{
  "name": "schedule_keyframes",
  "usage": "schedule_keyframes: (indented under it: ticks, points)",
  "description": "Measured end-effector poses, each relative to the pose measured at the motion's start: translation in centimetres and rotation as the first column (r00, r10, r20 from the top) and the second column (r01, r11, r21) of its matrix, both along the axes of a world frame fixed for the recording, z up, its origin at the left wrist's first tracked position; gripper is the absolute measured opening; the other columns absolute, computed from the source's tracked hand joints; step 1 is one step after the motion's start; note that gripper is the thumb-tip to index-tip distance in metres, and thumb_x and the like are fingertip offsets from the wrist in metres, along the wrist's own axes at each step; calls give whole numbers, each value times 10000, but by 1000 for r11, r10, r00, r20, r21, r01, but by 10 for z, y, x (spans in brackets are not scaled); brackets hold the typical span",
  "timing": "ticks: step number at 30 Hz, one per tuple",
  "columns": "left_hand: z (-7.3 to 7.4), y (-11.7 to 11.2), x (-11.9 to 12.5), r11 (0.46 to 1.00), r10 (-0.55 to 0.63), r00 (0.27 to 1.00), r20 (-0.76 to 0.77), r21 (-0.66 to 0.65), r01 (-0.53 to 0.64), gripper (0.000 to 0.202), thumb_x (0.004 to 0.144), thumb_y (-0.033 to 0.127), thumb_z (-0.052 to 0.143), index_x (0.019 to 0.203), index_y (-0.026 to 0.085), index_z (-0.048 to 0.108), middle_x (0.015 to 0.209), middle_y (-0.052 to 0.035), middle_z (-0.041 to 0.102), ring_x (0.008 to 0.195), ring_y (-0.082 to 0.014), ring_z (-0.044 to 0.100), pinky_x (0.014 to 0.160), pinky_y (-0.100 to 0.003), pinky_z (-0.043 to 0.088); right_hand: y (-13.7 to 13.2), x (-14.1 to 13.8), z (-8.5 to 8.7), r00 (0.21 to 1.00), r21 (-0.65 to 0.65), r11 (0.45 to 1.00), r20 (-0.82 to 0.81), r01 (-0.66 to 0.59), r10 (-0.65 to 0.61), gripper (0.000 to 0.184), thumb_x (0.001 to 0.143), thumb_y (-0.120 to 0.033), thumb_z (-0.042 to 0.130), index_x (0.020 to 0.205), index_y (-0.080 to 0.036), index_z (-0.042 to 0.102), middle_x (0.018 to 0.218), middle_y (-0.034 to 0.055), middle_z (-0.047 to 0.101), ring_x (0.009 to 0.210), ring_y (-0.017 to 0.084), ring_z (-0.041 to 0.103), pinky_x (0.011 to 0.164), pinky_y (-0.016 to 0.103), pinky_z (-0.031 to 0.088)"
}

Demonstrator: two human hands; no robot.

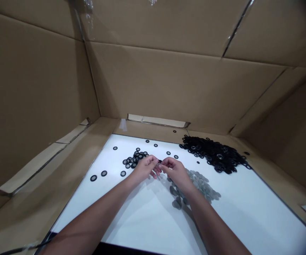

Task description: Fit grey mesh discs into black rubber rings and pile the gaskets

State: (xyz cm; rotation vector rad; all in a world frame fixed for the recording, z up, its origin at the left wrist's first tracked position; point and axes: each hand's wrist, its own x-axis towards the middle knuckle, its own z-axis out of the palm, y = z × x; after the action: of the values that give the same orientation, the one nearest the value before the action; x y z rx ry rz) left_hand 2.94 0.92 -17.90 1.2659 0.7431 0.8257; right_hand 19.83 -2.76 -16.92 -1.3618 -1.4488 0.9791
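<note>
Two bare hands work over a white lit panel (147, 219), the left hand (145, 168) and the right hand (176, 172) meeting near its middle. Their fingertips come together around one small dark ring (159, 165), mostly hidden, and I can't tell which hand actually has it clamped. Just behind the left hand sits a small cluster of black rings (134, 159), a couple of dozen at a rough guess. Beyond the right hand lies one big black heap (213, 154), far too many to count, spilling over the panel's far right edge onto the cardboard border (237, 148). Under the right hand and wrist spreads one patch of grey discs (195, 187), touching that hand's shadow. Eight loose black rings lie apart on the panel, four left of the cluster, including the one nearest the left edge (93, 178), and four along the far side. Another single ring (174, 131) sits on the cardboard beyond the far edge. Three cardboard walls (168, 81) box the panel in, while wide white room stretches between the forearms and out to the left edge.
</note>
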Motion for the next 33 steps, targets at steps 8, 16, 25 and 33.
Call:
schedule_keyframes:
  ticks: [8,16,25,33]
  points:
    - [4,0,-2,1000,-3,998,62,27,1,471,798,628,718,840,170,617,753,5,578,693,-126,604,598,-237,547,-1,4,0,998,33,997,-20,65,-65,266,782,-453,745,752,-214,635,709,13,626,652,178,564,480,263,465]
    - [2,3,-3,999,37,993,115,-7,-37,467,668,494,885,890,130,694,844,-42,715,790,-163,684,816,-334,573,1,7,0,997,31,997,-31,66,-65,223,796,-425,720,774,-219,639,686,9,629,644,177,576,491,267,492]
    - [-9,10,-1,994,104,985,141,-59,-97,548,588,488,929,940,128,713,802,-74,775,745,-191,726,788,-346,577,-1,6,3,994,60,993,41,99,-102,244,792,-430,736,726,-214,643,682,19,635,634,183,546,528,287,444]
    - [-4,5,-1,994,101,989,110,-41,-97,495,637,477,910,918,120,715,758,-69,765,735,-196,736,765,-330,579,-1,5,1,982,156,977,94,147,-163,243,796,-399,746,704,-219,611,738,23,639,723,203,561,682,328,452]
